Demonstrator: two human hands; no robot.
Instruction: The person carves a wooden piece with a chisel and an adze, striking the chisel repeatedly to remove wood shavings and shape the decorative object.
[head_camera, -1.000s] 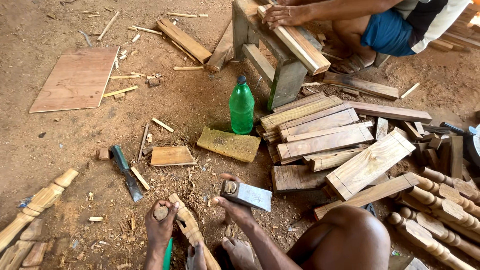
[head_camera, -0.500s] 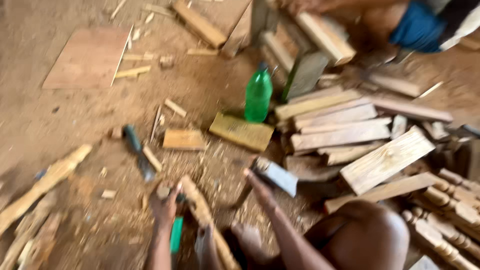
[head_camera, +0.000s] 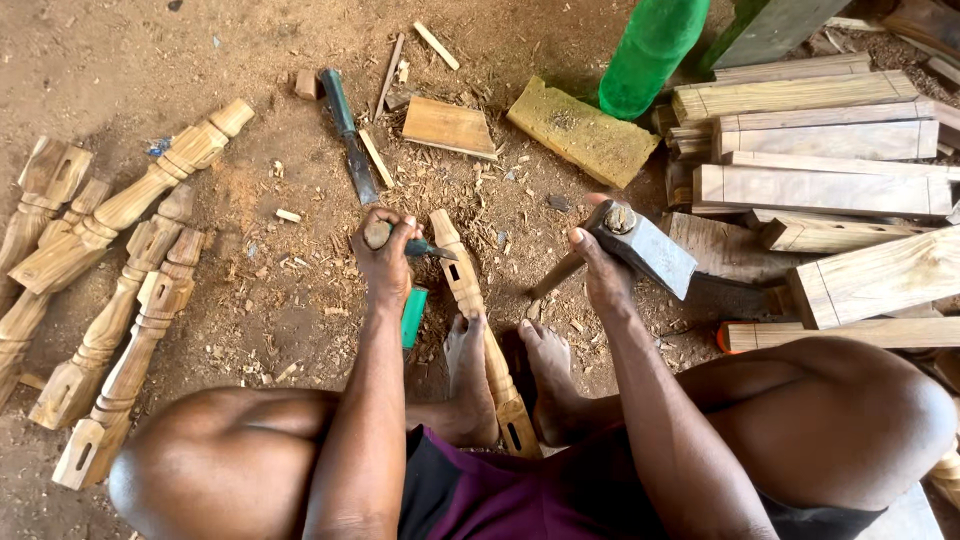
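I saw my left hand (head_camera: 385, 255) had set the chisel (head_camera: 412, 244) against the carved leg (head_camera: 480, 330) pinned between my feet, fingers clenched; my right hand (head_camera: 600, 270), gripping the hammer (head_camera: 640, 245), had swung closer than before.

We sit low, knees spread wide, both forearms reaching forward between them. Left hand (head_camera: 385, 255) is fisted, knuckles up, wrist straight. Right hand (head_camera: 603, 272) is closed in a grip, raised slightly (thumb side up). Bare feet (head_camera: 468, 352) are pressed together, soles inward.
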